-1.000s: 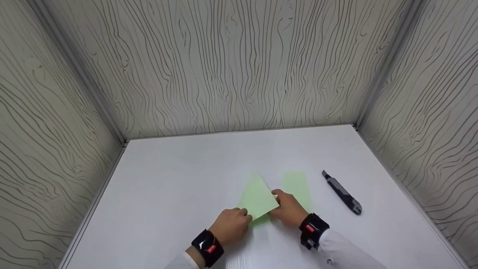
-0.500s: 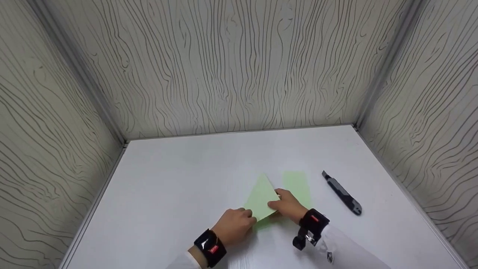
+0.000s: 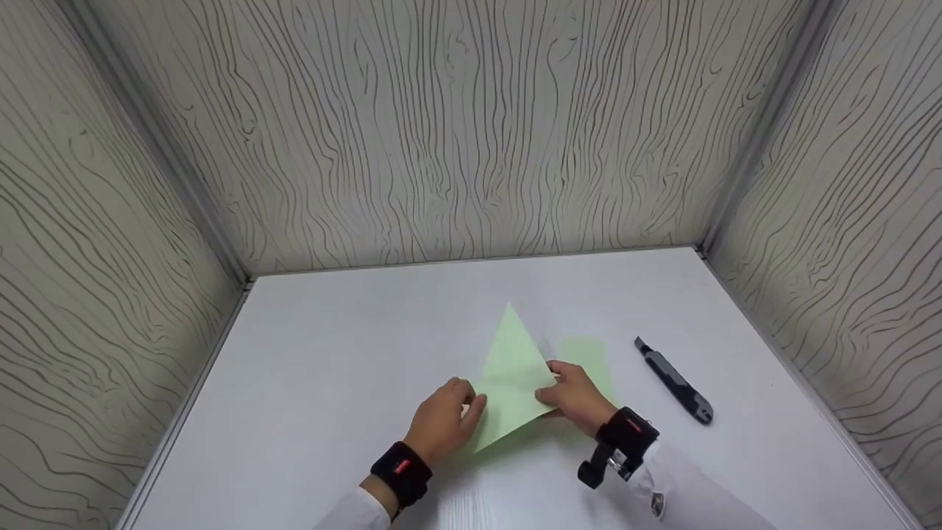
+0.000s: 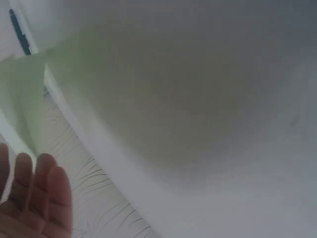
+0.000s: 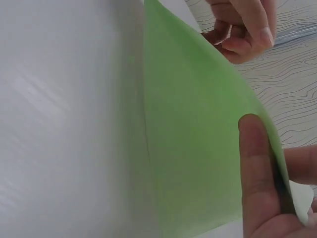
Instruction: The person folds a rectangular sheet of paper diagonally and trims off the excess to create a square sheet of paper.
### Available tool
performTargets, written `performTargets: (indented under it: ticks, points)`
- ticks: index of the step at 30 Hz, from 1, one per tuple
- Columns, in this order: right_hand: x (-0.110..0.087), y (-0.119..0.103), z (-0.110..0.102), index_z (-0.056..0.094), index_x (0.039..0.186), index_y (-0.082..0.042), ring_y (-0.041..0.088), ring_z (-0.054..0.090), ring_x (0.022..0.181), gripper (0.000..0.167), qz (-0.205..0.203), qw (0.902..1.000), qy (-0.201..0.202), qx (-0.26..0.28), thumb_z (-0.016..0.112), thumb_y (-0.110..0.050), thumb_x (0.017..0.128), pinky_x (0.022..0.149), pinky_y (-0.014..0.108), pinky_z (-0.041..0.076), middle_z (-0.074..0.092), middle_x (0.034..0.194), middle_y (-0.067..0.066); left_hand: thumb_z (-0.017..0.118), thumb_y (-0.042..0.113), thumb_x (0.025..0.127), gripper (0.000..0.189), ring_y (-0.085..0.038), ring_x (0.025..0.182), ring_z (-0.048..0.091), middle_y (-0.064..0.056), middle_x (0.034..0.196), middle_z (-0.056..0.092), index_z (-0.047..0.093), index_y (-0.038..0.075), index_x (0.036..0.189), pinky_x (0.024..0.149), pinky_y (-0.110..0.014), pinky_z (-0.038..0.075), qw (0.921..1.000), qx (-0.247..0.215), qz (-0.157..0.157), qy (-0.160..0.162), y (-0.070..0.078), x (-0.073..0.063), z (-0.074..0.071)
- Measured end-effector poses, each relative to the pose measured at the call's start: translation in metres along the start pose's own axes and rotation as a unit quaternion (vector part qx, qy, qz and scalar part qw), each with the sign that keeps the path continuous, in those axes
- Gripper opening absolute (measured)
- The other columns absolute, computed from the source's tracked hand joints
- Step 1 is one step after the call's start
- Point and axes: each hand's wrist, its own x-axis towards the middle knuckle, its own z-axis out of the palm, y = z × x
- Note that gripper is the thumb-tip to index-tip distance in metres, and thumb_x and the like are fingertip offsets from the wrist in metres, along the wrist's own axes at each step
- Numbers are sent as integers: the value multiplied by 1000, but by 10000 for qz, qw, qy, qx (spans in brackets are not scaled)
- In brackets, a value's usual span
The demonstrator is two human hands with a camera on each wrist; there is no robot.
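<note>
A light green sheet of paper, raised off the table with one pointed corner toward the back, is pinched at its right edge by my right hand. In the right wrist view, the right fingers lie on one face of the paper and the thumb side is on the other. My left hand is beside the paper's left edge, fingers loosely bent. In the left wrist view, the left hand's fingers extend near the paper, with nothing gripped; whether they touch it is unclear.
Partly behind the right hand, a second light green paper piece lies flat. A grey and black utility knife rests to its right, blade end toward the back. Wood-patterned panels border the white table.
The left hand has let go of the paper's lower left part and shifted slightly left. The right hand has lifted the sheet, whose point now reaches further back. The knife has stayed put.
</note>
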Motion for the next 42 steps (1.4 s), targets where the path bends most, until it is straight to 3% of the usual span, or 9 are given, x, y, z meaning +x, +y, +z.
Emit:
performTargets:
  ticks: [2, 5, 10, 15, 23, 25, 28, 34, 42]
  points:
    - [-1, -2, -1, 45, 151, 16, 22, 77, 103, 57, -42, 10000, 7, 55, 60, 5, 97, 85, 41, 68, 74, 129, 24, 52, 39, 114, 32, -10, 83, 52, 1, 94, 59, 61, 11, 101, 74, -26, 45, 9952, -779, -587, -89, -2, 3, -4]
    - [-3, -5, -4, 43, 153, 16, 22, 77, 105, 59, -89, 9998, -18, 150, 60, 5, 98, 85, 40, 67, 73, 132, 24, 42, 43, 117, 40, -15, 84, 55, -5, 100, 61, 58, 6, 115, 73, -29, 47, 9688, -2047, -1302, -513, -4, 6, -9]
    - [-3, -8, -8, 40, 157, 14, 21, 77, 107, 61, -248, 9987, -270, 346, 61, 3, 100, 85, 38, 67, 72, 135, 20, 24, 54, 118, 66, -19, 84, 69, -15, 109, 73, 54, -1, 140, 71, -34, 58, 8967, -3600, -2107, -1480, -3, 9, -13]
    - [-5, -7, -13, 38, 158, 14, 16, 77, 109, 64, -499, 9934, -822, 631, 64, 0, 101, 87, 33, 65, 75, 129, 5, 20, 59, 116, 76, -22, 95, 77, -19, 121, 77, 47, -2, 153, 79, -36, 62, 8304, -4548, -2638, -1844, 3, 13, -14]
    - [-7, -3, -12, 43, 155, 13, 14, 77, 111, 60, -712, 9851, -1259, 932, 67, -1, 102, 88, 30, 65, 76, 126, -2, 25, 53, 117, 62, -19, 95, 76, -11, 114, 77, 53, 6, 146, 77, -34, 62, 7993, -5066, -2569, -1962, 13, 20, -11]
    - [-7, -2, -12, 43, 155, 13, 14, 76, 112, 60, -670, 9863, -1244, 850, 67, -1, 102, 89, 30, 65, 76, 126, -2, 31, 50, 117, 56, -18, 95, 75, -8, 113, 76, 54, 7, 144, 77, -32, 62, 7956, -5172, -2465, -1967, 13, 21, -10]
    - [-7, 0, -12, 45, 154, 12, 15, 76, 110, 59, -580, 9900, -1078, 695, 67, -3, 102, 89, 31, 65, 77, 125, 0, 44, 42, 115, 50, -16, 94, 75, -6, 114, 72, 50, 5, 148, 77, -31, 61, 8011, -5226, -2366, -1707, 11, 22, -9]
    - [-4, 6, -16, 49, 150, 12, 16, 75, 107, 54, -454, 9970, -553, 303, 65, -3, 100, 89, 35, 64, 77, 122, 4, 61, 20, 107, 57, -17, 87, 66, -5, 108, 64, 37, 3, 156, 74, -29, 57, 8363, -4886, -2400, -652, 0, 26, -13]
    - [-4, 15, -20, 44, 153, 13, 15, 72, 108, 57, -264, 9996, -33, 46, 62, -2, 101, 90, 39, 65, 69, 139, 19, 70, 6, 99, 25, -15, 92, 64, -13, 120, 64, 69, -3, 122, 76, -28, 59, 8924, -3929, -2202, 281, -16, 29, -24]
